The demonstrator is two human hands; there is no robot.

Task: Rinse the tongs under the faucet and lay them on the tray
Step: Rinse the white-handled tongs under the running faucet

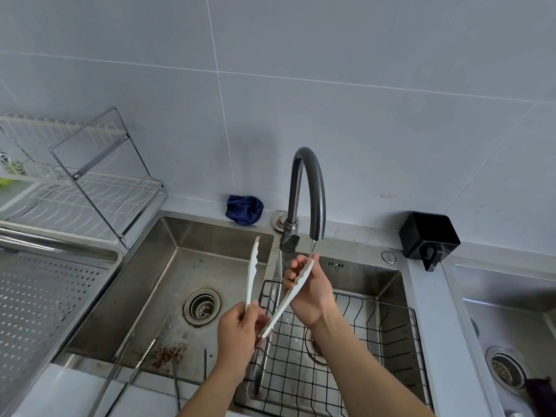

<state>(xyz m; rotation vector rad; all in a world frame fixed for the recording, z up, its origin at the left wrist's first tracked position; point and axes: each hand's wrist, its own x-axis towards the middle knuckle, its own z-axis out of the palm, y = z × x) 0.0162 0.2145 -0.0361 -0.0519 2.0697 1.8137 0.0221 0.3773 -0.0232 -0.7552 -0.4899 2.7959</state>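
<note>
White plastic tongs (252,272) are spread in a V over the divide of the double sink. My left hand (239,329) grips them at the hinge end. My right hand (310,291) pinches the right arm of the tongs near its tip, right under the spout of the dark curved faucet (310,188), where a thin stream of water falls onto it. The left arm of the tongs points up and its tip is stained brown. The perforated steel tray (39,302) lies at the left of the sink.
The left basin (156,296) holds a drain strainer (202,307), food scraps and metal utensils at its front edge. A black wire basket (376,341) sits in the right basin. A dish rack (90,188), blue cloth (244,209) and black box (428,236) stand behind.
</note>
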